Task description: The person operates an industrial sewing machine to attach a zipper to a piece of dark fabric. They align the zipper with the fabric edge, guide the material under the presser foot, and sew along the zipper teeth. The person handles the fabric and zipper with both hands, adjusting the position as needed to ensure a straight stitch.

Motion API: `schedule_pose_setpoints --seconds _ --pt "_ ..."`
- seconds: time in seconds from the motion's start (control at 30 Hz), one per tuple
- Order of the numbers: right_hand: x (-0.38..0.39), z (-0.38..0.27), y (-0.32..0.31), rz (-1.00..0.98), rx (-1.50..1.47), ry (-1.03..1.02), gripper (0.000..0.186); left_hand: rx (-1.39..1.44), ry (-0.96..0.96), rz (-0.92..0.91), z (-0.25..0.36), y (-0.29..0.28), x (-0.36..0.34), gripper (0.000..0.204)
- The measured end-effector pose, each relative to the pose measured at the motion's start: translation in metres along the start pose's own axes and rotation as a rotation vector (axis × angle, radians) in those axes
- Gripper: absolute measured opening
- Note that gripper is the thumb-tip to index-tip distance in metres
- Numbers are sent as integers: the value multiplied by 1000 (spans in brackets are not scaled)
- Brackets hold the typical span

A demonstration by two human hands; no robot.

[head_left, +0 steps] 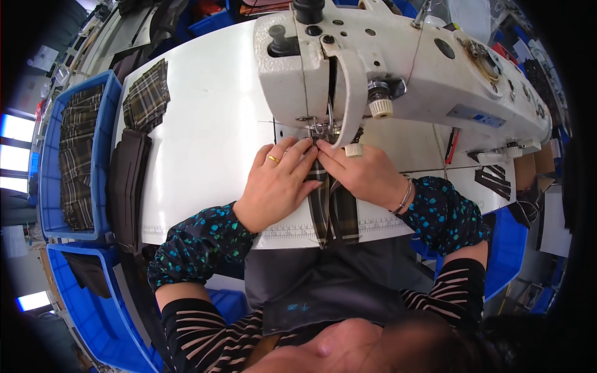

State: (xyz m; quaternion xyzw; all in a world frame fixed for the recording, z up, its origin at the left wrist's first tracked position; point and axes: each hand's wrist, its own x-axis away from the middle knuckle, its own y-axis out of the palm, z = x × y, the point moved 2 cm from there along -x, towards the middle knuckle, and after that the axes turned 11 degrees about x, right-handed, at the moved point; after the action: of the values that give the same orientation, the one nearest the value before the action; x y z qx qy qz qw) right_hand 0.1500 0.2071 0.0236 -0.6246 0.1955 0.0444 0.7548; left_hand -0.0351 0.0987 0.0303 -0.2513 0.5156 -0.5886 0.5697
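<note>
Blue bins (106, 99) flank a white worktable (205, 124); bright windows (15, 143) left.

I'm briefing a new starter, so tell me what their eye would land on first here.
First, the big white sewing machine across the top. Under its needle, the left hand and right hand press flat on a strip of dark plaid cloth. On the left, blue bins hold more plaid pieces.
</note>
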Motion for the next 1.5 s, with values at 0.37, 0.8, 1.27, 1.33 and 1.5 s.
schedule_pose_setpoints --seconds 0.37,0.8,1.27,1.33,1.5 --pt "-8 10 8 170 -36 14 32 38 -4 -3 -19 -4 -9 56" --pt "37 -29 -18 86 -227 -406 26 77 296 -28 30 -13 50 36" --pt "60 -69 -39 -1 -398 -355 23 141 110 55 22 -20 22 35" --pt "57 -69 -43 -43 -450 -334 26 28 77 67 12 -18 3 48" --pt "21 -42 -72 -12 -416 -190 24 25 20 -44 0 -6 -4 64"
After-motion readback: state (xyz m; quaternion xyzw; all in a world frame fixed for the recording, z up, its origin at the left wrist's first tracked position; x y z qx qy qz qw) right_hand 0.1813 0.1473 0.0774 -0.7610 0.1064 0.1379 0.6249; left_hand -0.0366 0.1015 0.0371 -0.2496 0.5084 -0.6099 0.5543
